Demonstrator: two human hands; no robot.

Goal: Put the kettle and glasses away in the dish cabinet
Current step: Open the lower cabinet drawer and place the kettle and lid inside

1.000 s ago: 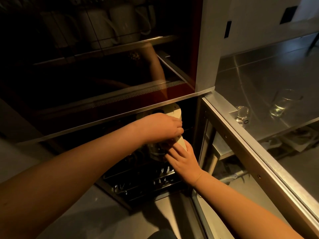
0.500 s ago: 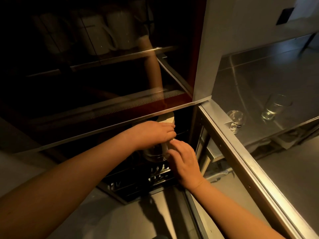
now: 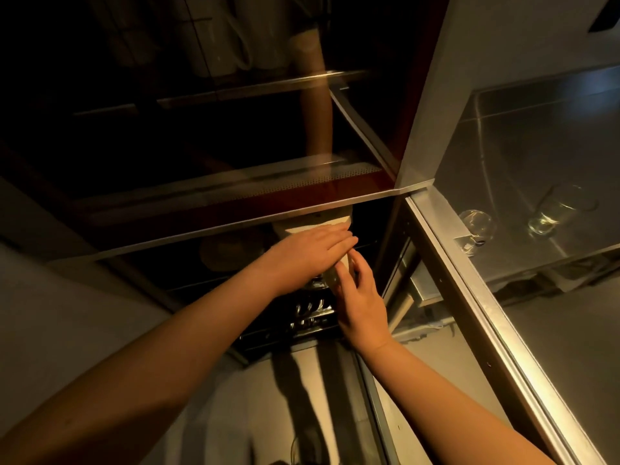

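Kettle going into the lower rack

Left hand (image 3: 312, 253) lies flat on the kettle (image 3: 322, 224) to steady it – right hand (image 3: 360, 297) fingers pinch its side

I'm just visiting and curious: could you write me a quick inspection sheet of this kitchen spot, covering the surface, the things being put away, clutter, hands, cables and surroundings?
Surface: steel counter, shiny, on the right.
Job's things: kettle, white top showing, inside the lower cabinet compartment; two glasses on the counter, not yet put away.
Clutter: nothing seen.
Hands: left hand lies over the kettle; right hand touches it from the front, fingers curled; exact grip hidden.
Cables: nothing seen.
Surroundings: wire rack under the kettle; white jugs behind the dark glass door above.
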